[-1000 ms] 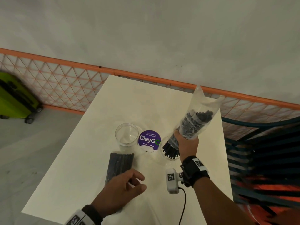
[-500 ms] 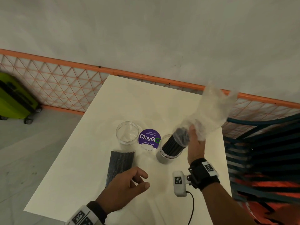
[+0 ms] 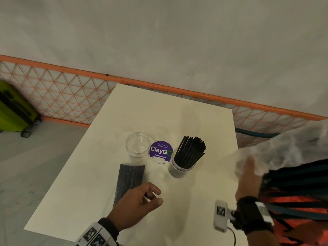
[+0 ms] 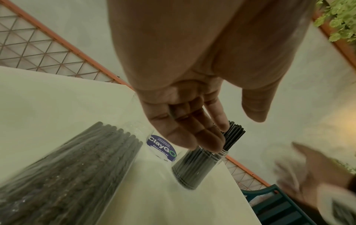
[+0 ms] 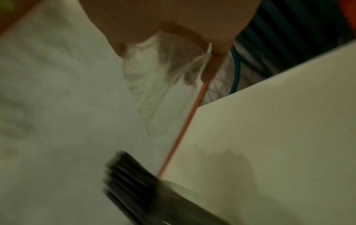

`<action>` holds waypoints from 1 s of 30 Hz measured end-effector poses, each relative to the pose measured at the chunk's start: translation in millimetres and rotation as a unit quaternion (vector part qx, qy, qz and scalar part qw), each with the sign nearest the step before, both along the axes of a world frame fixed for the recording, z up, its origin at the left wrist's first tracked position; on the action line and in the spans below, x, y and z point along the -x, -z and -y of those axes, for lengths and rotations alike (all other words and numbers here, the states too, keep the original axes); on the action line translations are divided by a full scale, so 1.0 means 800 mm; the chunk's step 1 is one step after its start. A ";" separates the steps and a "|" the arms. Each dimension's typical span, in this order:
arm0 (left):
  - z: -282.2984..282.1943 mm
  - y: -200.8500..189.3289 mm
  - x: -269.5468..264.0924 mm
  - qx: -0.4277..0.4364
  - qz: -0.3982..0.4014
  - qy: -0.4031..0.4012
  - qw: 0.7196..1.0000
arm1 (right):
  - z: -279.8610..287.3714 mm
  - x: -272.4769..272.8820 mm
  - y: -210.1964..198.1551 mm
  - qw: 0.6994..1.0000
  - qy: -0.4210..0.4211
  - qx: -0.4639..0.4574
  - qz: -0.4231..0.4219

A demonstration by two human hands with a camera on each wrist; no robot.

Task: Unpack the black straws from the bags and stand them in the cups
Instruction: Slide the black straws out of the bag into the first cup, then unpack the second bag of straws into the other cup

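A bundle of black straws stands in the right clear cup on the white table. An empty clear cup stands to its left. In front of it lies a sealed bag of black straws. My left hand hovers over the near end of that bag, fingers relaxed and holding nothing. My right hand grips the emptied clear bag, off to the right of the filled cup.
A purple round ClayGo sticker lies between the cups. An orange mesh fence runs behind the table. A green suitcase stands at the far left. Dark slatted chairs are close on the right.
My right hand has pulled the bag up off the straws and swung it right; the straws now stand bare in the right cup. The left hand has barely moved.
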State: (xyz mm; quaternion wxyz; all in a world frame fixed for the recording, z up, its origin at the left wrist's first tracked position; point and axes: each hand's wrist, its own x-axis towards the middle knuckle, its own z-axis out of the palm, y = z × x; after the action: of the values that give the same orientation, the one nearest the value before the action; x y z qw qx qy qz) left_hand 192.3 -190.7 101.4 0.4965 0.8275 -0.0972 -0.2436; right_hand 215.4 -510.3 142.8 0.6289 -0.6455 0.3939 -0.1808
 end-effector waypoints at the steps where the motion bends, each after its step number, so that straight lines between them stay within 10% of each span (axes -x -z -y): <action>1: -0.001 0.003 0.000 0.001 0.000 -0.003 1.000 | 0.004 0.015 0.028 0.997 -0.023 0.022 -0.071; 7: -0.010 0.024 0.001 -0.013 -0.004 -0.014 1.000 | -0.032 0.077 0.130 0.879 -0.290 0.095 -0.366; 11: -0.017 0.036 0.005 -0.021 -0.011 -0.012 1.000 | -0.056 0.081 0.133 0.841 -0.278 0.102 -0.453; 22: -0.082 0.068 0.006 -0.204 -0.011 -0.087 0.975 | -0.113 0.108 0.062 0.879 -0.268 0.326 -0.222; 30: -0.127 0.110 -0.001 -0.142 -0.185 -0.158 0.960 | -0.231 0.066 0.127 0.743 -0.577 0.130 -0.313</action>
State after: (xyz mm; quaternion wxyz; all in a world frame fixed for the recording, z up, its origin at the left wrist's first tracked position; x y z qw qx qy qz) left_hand 193.2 -88.7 13.6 0.4152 0.8349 0.1638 -0.3220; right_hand 162.7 -325.6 41.3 0.3644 -0.8451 0.0933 0.3798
